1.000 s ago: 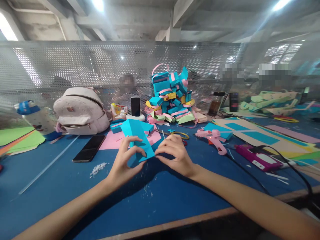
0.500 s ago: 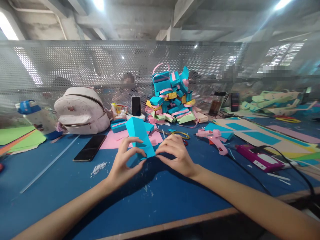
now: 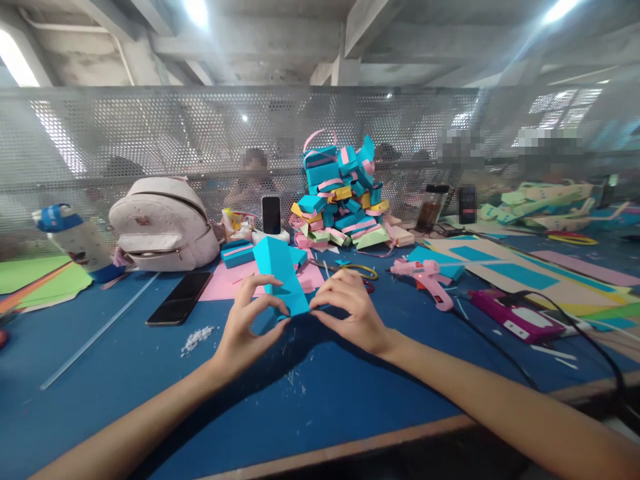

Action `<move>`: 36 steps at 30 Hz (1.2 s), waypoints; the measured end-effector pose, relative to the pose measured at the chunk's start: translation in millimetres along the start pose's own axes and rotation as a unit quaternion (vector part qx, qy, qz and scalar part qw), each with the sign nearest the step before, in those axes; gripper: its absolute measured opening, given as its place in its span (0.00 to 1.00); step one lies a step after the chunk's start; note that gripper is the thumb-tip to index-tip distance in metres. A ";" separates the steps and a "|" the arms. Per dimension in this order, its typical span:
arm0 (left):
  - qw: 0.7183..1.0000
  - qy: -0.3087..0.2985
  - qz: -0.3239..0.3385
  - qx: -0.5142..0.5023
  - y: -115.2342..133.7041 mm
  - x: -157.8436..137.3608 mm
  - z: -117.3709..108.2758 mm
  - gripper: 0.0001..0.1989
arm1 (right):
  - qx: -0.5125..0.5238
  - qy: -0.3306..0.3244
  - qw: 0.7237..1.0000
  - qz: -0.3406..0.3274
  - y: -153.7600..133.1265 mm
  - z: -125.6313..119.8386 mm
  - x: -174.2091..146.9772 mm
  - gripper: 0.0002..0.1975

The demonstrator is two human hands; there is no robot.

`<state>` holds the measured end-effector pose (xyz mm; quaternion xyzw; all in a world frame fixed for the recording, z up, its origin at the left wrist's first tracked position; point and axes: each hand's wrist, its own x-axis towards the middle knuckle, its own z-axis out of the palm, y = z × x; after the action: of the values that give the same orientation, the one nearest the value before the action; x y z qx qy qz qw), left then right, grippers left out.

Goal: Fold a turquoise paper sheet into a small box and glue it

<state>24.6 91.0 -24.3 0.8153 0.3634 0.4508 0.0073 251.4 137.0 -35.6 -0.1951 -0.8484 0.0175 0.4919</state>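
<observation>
Paper (image 3: pixel 287 275) between hands (image 3: pixel 351 305), smooth, angular

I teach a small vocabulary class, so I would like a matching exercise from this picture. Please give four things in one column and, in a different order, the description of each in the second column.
Things:
1. folded blue paper
2. glue gun
3. backpack
4. paper pile

Descriptions:
A. pink, with a dark cable
B. many-coloured, in front of the perforated screen
C. held by the left hand
D. whitish, standing beside the bottle

Right pairs: 1-C, 2-A, 3-D, 4-B
</observation>
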 end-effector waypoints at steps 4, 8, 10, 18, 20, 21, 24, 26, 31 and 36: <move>1.000 0.001 -0.001 0.002 0.5 0.1 -0.6 0.06 | 0.003 -0.002 1.000 -0.001 0.2 0.0 0.1 0.03; 1.000 0.002 -0.007 -0.001 0.4 -0.4 -0.4 0.07 | 0.003 0.000 1.000 -0.002 -0.4 0.4 0.6 0.03; 1.000 0.002 -0.009 -0.004 0.0 -0.7 -0.1 0.07 | 0.001 0.001 1.000 -0.003 -0.6 0.3 0.8 0.03; 1.000 0.005 -0.015 -0.009 -0.3 -0.5 0.2 0.06 | 0.001 -0.005 1.000 0.001 0.1 0.3 0.1 0.02; 1.000 0.003 -0.017 -0.013 -0.1 -0.8 0.1 0.05 | -0.001 -0.006 1.000 0.001 0.2 0.4 0.0 0.02; 1.000 0.002 -0.018 -0.014 -0.1 -0.9 0.0 0.05 | -0.002 -0.007 1.000 0.002 0.2 0.4 -0.1 0.02; 1.000 0.002 -0.019 -0.014 -0.4 -1.3 0.1 0.06 | -0.005 -0.010 1.000 0.002 0.3 0.4 0.0 0.03; 1.000 0.002 -0.020 -0.015 -0.4 -1.3 0.1 0.06 | -0.006 -0.009 1.000 0.000 0.4 0.3 0.1 0.02; 1.000 0.003 -0.017 -0.018 0.2 -0.6 0.4 0.05 | -0.007 -0.009 1.000 -0.008 0.6 0.1 0.5 0.02; 1.000 0.005 -0.014 -0.010 -0.4 -0.3 0.4 0.06 | -0.006 -0.007 1.000 -0.006 0.6 0.6 0.5 0.02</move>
<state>24.6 91.2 -24.9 0.8076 0.3705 0.4583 0.0203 250.8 137.9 -35.6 -0.1925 -0.8529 0.0109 0.4852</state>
